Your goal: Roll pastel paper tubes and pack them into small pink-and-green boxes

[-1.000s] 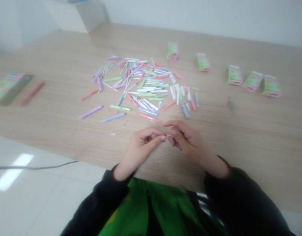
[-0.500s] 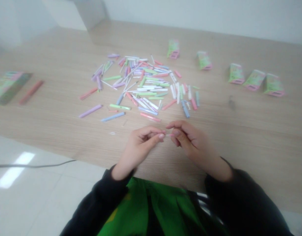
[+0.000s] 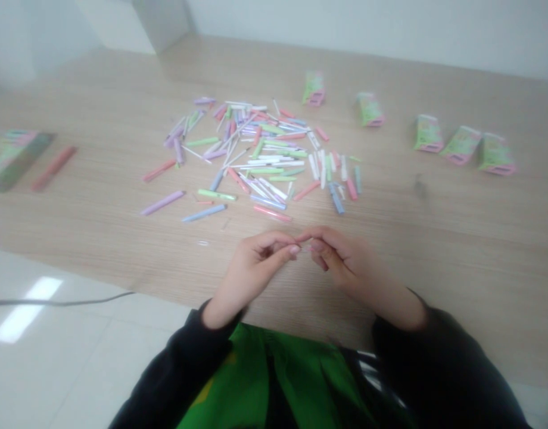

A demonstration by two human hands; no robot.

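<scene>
We observe a wooden table bearing a loose pile of pastel pen parts at its centre. Five green-and-pink cartons stand in a scattered line beyond the pile, toward the right. A larger pack lies at the far left, with a pink barrel just beside it. A lilac barrel lies apart at the pile's near left edge.

Our left hand and right hand are raised together in front of the pile, just short of its near edge, and do not touch it. Both grips are closed: the fingertips of each hand pinch a small pink piece between them. The piece is too blurred to identify further.
</scene>
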